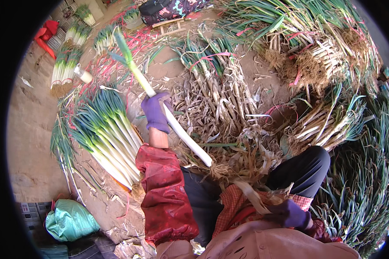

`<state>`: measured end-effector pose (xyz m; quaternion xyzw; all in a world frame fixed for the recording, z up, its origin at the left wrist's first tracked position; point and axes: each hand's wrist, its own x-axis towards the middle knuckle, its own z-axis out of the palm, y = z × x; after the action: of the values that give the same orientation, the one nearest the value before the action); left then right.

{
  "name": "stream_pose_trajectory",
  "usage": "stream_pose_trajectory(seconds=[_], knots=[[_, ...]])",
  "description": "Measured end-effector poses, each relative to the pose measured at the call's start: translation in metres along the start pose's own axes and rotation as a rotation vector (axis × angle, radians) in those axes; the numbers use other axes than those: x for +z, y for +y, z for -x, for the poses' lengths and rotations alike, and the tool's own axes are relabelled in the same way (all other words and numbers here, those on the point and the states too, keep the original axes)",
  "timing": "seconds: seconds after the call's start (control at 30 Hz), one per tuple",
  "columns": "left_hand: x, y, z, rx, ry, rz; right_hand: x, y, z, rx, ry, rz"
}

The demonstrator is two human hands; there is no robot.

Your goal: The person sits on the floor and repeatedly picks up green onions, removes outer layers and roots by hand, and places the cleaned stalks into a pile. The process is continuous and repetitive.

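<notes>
My left hand [156, 111], in a purple knit glove, is closed around the stalk of a long green onion [188, 137]. Its roots point down towards my lap and its green leaves point up and left. Left of my forearm lies a row of cleaned green onions [116, 139], leaves pointing away. My right hand [287, 213], also in a purple glove, is low against my body beside my right thigh, touching a dry, peeled leaf [251, 196]. Its fingers are partly hidden. Tied, unpeeled green onions [217, 84] lie ahead among dry husks.
Large piles of green onions [311, 55] and leafy stalks [366, 174] stand at the right. Tied bundles [64, 64], a bottle [83, 73] and pink ties [133, 42] are at the upper left. A small wooden stool [170, 24] stands ahead, a green sack [71, 220] lower left.
</notes>
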<state>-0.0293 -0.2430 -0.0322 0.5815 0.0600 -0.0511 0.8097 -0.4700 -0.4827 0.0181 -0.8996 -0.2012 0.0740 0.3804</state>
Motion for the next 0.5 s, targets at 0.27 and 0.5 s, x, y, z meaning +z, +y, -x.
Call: stream_pose_trajectory(seconds=[0.27, 0.5], knots=[[-0.007, 0.001, 0.010, -0.004, 0.085, -0.023, -0.020, 0.021, -0.118, 0.309, 0.184, 0.348], [-0.008, -0.001, 0.017, 0.282, 0.301, -0.212, 0.038, 0.034, -0.200, 0.229, 0.100, -0.867]])
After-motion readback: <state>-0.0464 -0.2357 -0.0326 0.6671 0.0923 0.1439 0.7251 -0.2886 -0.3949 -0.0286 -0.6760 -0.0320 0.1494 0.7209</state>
